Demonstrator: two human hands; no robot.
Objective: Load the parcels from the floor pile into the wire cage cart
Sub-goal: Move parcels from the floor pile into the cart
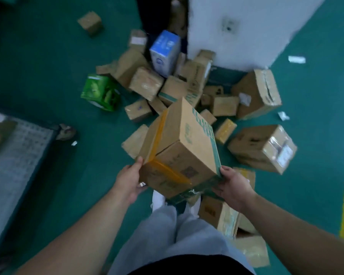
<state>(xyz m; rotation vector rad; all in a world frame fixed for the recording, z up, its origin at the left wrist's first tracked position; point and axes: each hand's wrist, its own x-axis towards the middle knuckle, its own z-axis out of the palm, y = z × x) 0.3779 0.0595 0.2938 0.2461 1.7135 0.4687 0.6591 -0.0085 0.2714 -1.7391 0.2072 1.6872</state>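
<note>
You have the cardboard box [179,153] up off the floor and tilted, held between both palms above the floor pile [167,84], with the wire cage cart [26,147] well apart to your left. Your left hand [128,181] clamps the near left corner and your right hand [233,185] the near right edge. Each thumb is pressed on the upper face, and the other fingers wrap underneath, where I cannot tell how they are spread. To carry it well, I would slide both hands further under the base, since the corrugated board is smooth and the glossy yellow tape [159,132] along the seam looks slick. Level the box before you swing left, and step clear of the parcels beside your feet. The box is a tall brown cuboid with green print and sharp edges. The pile behind it mixes taped brown cartons, a blue-and-white carton [165,52] and a shiny green pack [101,92], some of them dented.
</note>
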